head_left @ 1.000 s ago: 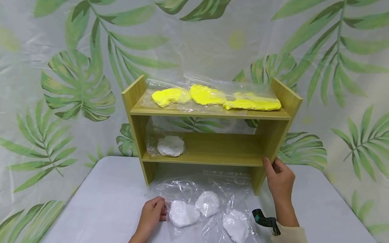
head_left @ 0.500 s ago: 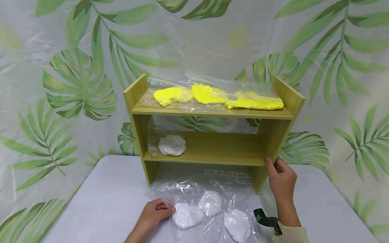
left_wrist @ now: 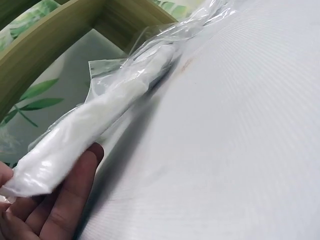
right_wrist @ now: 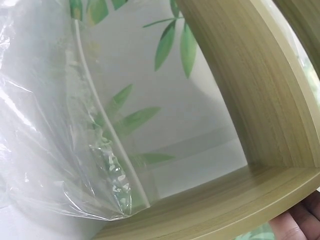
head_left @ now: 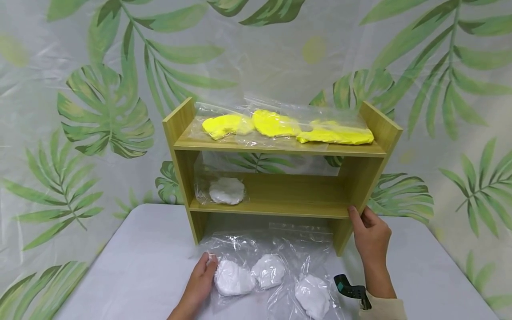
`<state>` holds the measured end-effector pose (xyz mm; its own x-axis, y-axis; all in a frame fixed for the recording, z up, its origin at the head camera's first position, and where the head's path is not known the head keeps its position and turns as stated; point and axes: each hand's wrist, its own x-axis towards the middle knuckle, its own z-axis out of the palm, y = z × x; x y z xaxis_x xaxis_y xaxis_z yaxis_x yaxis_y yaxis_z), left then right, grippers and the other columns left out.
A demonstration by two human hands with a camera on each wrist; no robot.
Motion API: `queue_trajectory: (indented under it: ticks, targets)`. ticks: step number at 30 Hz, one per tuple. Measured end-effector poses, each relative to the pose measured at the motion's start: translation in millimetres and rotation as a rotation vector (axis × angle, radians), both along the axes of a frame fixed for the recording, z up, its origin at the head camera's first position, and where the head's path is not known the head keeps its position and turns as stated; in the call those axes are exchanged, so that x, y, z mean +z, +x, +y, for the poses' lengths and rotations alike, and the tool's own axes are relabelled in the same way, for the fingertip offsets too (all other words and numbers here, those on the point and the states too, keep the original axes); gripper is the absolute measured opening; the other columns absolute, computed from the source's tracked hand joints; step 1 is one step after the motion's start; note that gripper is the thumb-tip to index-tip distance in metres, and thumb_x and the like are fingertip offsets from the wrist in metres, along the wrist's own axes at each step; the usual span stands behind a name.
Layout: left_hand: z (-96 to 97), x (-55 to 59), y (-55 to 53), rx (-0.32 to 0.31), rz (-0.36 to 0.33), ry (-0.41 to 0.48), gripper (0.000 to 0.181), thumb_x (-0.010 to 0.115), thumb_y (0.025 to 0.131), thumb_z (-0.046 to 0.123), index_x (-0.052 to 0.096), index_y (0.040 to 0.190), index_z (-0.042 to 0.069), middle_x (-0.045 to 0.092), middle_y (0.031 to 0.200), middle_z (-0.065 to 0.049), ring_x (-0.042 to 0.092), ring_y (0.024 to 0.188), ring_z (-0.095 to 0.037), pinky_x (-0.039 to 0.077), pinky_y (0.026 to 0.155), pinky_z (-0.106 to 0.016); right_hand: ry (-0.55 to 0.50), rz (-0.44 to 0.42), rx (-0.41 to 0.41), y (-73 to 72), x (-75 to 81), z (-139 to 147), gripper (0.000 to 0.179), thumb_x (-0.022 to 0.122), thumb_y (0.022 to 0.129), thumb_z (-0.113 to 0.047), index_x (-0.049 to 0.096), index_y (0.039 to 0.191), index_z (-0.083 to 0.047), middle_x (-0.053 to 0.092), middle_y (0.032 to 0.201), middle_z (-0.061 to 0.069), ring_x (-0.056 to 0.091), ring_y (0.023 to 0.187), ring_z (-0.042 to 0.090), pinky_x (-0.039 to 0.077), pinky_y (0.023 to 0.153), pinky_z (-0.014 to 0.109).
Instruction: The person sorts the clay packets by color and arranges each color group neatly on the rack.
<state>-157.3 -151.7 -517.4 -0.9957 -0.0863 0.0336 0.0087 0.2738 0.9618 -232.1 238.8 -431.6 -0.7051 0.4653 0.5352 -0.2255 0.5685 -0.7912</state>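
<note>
My left hand (head_left: 198, 280) pinches the left edge of a clear zip bag with a flat white lump (head_left: 234, 278) inside, low in front of the shelf. In the left wrist view the bag (left_wrist: 85, 132) is tilted off the table, with fingers (left_wrist: 72, 200) beneath it and the thumb on top. My right hand (head_left: 372, 238) grips the right side panel of the wooden shelf (head_left: 292, 191), its thumb on the front edge at the middle board. Two more bagged white lumps lie nearby, a middle one (head_left: 270, 271) and a right one (head_left: 313, 295).
Bags with yellow lumps (head_left: 276, 124) lie along the top board. One bagged white lump (head_left: 226, 191) sits at the left end of the middle board. The white table (head_left: 132, 266) stands before a leaf-patterned curtain (head_left: 276, 58). A dark device (head_left: 352, 291) is on the right wrist.
My left hand has shifted from beside the bag onto its edge, and the left white lump has moved slightly. The middle lump has shifted a little too. My right hand stays on the shelf.
</note>
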Motion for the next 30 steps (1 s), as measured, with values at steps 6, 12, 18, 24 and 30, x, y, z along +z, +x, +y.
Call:
queue_trajectory:
  ticks: [6, 12, 18, 24, 30]
  targets:
    - [1.0, -0.1, -0.3, -0.065, -0.067, 0.142, 0.037, 0.066, 0.092, 0.022, 0.045, 0.117, 0.005, 0.067, 0.088, -0.01, 0.063, 0.075, -0.015, 0.051, 0.068, -0.027, -0.003, -0.008, -0.002, 1.4, 1.2, -0.6, 0.036, 0.065, 0.092, -0.033, 0.072, 0.113, -0.004, 0.072, 0.1, 0.016, 0.05, 0.075, -0.023, 0.042, 0.064, 0.002]
    - [-3.3, -0.6, -0.6, -0.192, -0.097, 0.179, 0.082, 0.079, 0.081, 0.015, 0.028, 0.145, 0.003, 0.064, 0.114, -0.022, 0.065, 0.09, -0.018, 0.053, 0.074, -0.027, -0.006, -0.005, 0.003, 1.4, 1.6, -0.8, 0.036, 0.065, 0.092, -0.033, 0.072, 0.112, -0.004, 0.072, 0.1, 0.016, 0.051, 0.075, -0.023, 0.042, 0.064, 0.002]
    - [-9.3, 0.1, -1.8, -0.321, -0.12, 0.275, 0.079, 0.075, 0.083, 0.008, 0.026, 0.142, -0.014, 0.065, 0.113, -0.02, 0.063, 0.093, -0.014, 0.053, 0.077, -0.023, 0.003, -0.003, -0.002, 0.7, 2.1, -0.5, 0.036, 0.065, 0.092, -0.033, 0.072, 0.112, -0.004, 0.072, 0.099, 0.016, 0.05, 0.075, -0.023, 0.042, 0.063, 0.002]
    - [-9.4, 0.7, -1.1, -0.364, -0.128, 0.251, 0.056, 0.074, 0.083, 0.008, 0.047, 0.127, -0.013, 0.067, 0.097, -0.009, 0.062, 0.082, -0.009, 0.051, 0.071, -0.02, -0.001, 0.002, 0.004, 0.4, 1.0, -0.2, 0.036, 0.065, 0.092, -0.033, 0.072, 0.113, -0.004, 0.072, 0.099, 0.016, 0.051, 0.075, -0.023, 0.042, 0.063, 0.002]
    - [-7.2, -0.9, 0.8, -0.347, -0.022, 0.102, 0.051, 0.075, 0.084, 0.013, 0.052, 0.126, -0.004, 0.059, 0.083, -0.003, 0.053, 0.069, -0.003, 0.046, 0.062, -0.017, -0.002, -0.005, 0.0, 0.3, 0.0, -0.4, 0.037, 0.065, 0.092, -0.034, 0.071, 0.114, -0.005, 0.072, 0.1, 0.016, 0.051, 0.075, -0.023, 0.042, 0.064, 0.002]
